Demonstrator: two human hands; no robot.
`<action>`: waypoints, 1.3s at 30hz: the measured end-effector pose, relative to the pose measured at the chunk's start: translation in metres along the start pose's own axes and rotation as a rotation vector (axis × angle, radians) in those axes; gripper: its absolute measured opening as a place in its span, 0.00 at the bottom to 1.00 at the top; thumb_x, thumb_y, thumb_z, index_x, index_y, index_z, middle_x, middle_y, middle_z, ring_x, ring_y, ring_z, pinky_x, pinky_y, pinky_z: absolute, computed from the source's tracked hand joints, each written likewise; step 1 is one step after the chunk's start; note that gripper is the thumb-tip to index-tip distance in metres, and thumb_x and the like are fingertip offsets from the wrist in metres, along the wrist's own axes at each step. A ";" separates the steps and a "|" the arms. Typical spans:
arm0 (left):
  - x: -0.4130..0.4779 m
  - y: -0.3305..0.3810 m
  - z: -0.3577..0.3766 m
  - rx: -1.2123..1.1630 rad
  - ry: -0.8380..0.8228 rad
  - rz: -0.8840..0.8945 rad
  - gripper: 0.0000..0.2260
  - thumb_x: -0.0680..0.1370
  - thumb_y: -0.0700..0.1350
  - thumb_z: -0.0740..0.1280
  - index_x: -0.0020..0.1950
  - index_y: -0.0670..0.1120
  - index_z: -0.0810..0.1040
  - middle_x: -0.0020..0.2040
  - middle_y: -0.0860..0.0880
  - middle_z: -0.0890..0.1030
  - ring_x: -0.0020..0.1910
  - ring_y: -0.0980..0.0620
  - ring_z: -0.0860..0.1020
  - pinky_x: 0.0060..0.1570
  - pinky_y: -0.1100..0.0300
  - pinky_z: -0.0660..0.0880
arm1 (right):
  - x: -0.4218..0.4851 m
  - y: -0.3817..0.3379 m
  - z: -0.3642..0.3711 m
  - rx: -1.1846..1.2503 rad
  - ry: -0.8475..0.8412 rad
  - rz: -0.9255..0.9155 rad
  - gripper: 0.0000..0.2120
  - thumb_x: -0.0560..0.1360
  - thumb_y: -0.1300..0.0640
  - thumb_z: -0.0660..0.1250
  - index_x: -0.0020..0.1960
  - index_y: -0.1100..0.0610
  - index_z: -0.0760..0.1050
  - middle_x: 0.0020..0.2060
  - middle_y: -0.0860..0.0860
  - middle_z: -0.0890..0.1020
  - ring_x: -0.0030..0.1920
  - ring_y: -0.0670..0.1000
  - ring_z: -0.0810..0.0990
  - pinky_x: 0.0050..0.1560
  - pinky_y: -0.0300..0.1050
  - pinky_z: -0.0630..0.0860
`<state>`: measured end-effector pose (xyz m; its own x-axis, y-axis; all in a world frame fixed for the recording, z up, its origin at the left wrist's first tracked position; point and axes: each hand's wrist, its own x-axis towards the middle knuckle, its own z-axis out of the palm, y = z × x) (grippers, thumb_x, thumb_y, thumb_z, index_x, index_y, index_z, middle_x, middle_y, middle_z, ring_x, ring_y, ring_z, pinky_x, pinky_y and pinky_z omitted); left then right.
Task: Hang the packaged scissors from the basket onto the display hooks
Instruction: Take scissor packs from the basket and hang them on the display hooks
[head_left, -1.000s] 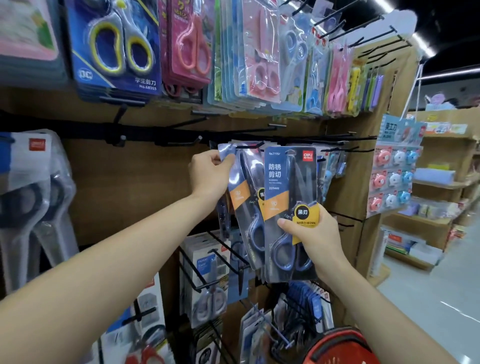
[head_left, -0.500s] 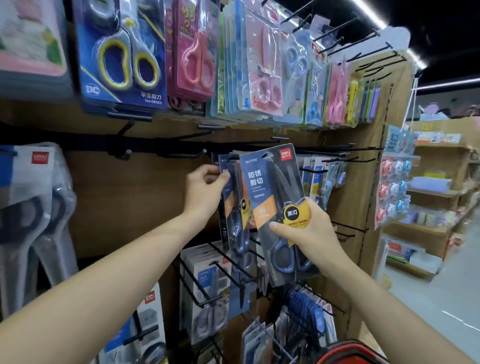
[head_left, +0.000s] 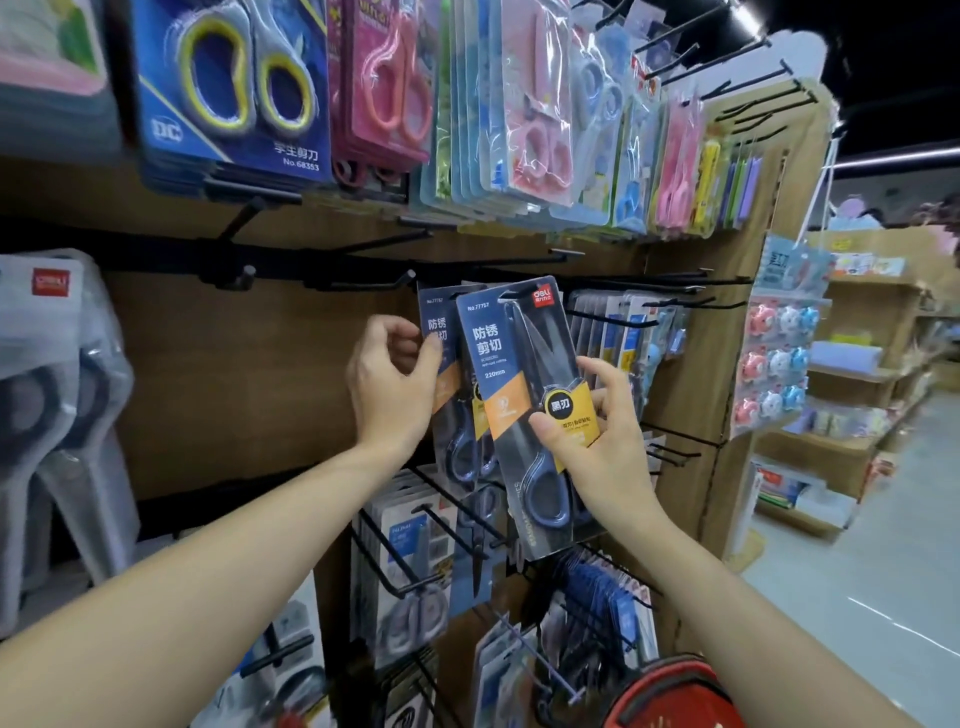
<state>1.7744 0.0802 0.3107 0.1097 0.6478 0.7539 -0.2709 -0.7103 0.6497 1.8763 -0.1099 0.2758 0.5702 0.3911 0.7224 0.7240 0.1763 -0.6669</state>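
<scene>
A dark blue scissors pack (head_left: 511, 374) with an orange band and a yellow round sticker hangs tilted in front of the wooden display board. My right hand (head_left: 589, 441) pinches its lower middle, thumb on the front. Its top hole sits at a black display hook (head_left: 511, 297); whether it is threaded on I cannot tell. Just behind it hangs a second identical pack (head_left: 439, 332). My left hand (head_left: 392, 384) holds that pack's left edge with curled fingers. The red basket (head_left: 670, 696) shows at the bottom right, its contents hidden.
Rows of coloured children's scissors packs (head_left: 234, 93) hang above. Bare black hooks (head_left: 363, 283) stick out to the left. More packs on hooks (head_left: 415, 571) hang below. Large clear-packed scissors (head_left: 57, 395) are at far left. An aisle and shelves (head_left: 852, 415) lie to the right.
The front pack moved up and left toward the hook and tilted. My left hand slid down from the packs' top to their left edge. The view moved closer.
</scene>
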 end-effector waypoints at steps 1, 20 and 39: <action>-0.005 0.005 0.000 -0.041 -0.042 0.021 0.06 0.78 0.48 0.73 0.49 0.49 0.78 0.43 0.54 0.81 0.41 0.61 0.78 0.44 0.65 0.74 | -0.003 0.000 0.001 0.011 0.027 -0.014 0.30 0.74 0.56 0.78 0.71 0.47 0.68 0.49 0.49 0.80 0.47 0.46 0.83 0.49 0.40 0.80; -0.014 0.024 0.005 -0.261 -0.378 -0.207 0.04 0.81 0.39 0.72 0.55 0.46 0.81 0.41 0.41 0.86 0.39 0.48 0.85 0.36 0.60 0.81 | -0.033 0.013 0.005 -0.568 -0.148 -0.331 0.42 0.72 0.38 0.74 0.81 0.47 0.63 0.82 0.44 0.55 0.79 0.48 0.59 0.75 0.40 0.55; 0.002 -0.030 -0.012 0.105 -0.404 -0.065 0.40 0.75 0.41 0.77 0.81 0.61 0.63 0.66 0.52 0.78 0.55 0.52 0.81 0.51 0.66 0.77 | 0.036 0.041 0.046 -0.715 -0.342 -0.210 0.43 0.75 0.43 0.75 0.83 0.53 0.59 0.82 0.51 0.58 0.81 0.54 0.57 0.79 0.55 0.62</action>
<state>1.7712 0.1061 0.2913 0.4952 0.5468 0.6751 -0.1543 -0.7094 0.6877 1.9089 -0.0473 0.2658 0.3294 0.6883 0.6463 0.9408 -0.2971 -0.1631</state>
